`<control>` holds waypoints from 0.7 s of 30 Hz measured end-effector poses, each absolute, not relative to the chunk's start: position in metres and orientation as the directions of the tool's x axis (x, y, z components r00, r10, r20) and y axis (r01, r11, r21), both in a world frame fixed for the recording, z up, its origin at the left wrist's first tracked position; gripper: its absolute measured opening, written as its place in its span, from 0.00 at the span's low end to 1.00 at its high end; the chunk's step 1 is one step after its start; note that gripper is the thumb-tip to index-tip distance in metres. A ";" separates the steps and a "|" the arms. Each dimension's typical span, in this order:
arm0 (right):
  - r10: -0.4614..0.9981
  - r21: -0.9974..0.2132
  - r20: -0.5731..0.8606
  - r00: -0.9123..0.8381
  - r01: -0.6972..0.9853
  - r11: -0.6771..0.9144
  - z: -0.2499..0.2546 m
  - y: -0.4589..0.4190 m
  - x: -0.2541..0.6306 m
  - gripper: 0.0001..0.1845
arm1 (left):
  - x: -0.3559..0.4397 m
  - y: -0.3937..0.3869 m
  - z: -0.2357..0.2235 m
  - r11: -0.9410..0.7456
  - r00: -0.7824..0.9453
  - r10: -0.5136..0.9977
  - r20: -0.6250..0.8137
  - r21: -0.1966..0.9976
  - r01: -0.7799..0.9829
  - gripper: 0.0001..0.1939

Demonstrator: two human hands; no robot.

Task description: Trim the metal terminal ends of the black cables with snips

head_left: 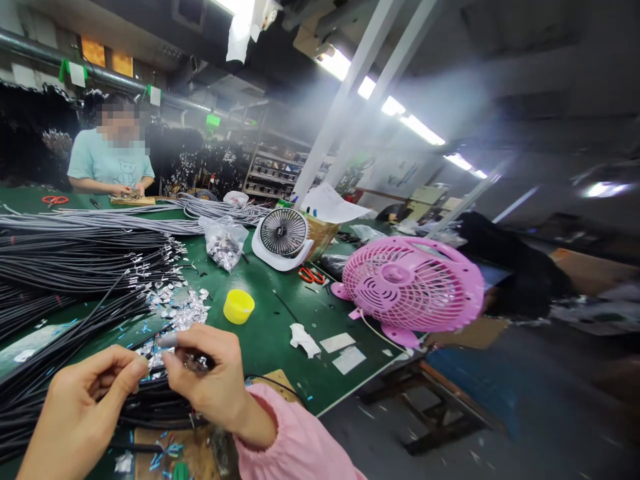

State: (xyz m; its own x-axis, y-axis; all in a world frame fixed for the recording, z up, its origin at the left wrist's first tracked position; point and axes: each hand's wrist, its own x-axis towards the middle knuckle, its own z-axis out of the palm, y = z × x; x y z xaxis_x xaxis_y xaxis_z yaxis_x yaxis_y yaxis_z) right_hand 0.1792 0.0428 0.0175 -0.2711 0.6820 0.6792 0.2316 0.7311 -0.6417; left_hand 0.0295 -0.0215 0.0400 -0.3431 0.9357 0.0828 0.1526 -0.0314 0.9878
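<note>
My left hand [83, 407] is closed in a pinch at the bottom left, thumb and forefinger meeting on a black cable end beside a small metal piece. My right hand [210, 373], in a pink sleeve, is closed around a small dark tool or cable end that I cannot make out. Both hands hover over a thick bundle of black cables [75, 267] lying across the green table [270, 333]. A pile of small shiny metal terminals [180, 310] lies just beyond my fingers.
A yellow cap [239, 306], a bag of metal parts [224, 241], a white fan [283, 235], red scissors [312, 275] and a pink fan [407, 283] stand on the table. Grey cables [150, 220] lie farther back. A person in a light blue shirt [111, 163] works opposite.
</note>
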 end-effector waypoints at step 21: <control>0.688 -0.656 0.696 -0.205 0.210 0.725 0.001 0.040 0.179 0.10 | 0.024 -0.018 0.034 -0.074 -0.361 0.920 0.154 0.971 0.228 0.29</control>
State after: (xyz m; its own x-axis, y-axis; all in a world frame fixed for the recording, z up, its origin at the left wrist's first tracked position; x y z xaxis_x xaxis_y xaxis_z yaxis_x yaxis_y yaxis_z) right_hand 0.1788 0.0399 0.0015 -0.2049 0.6882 0.6960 0.2096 0.7255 -0.6556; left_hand 0.0243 -0.0178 0.0343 -0.3606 0.9199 0.1542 0.2277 -0.0735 0.9710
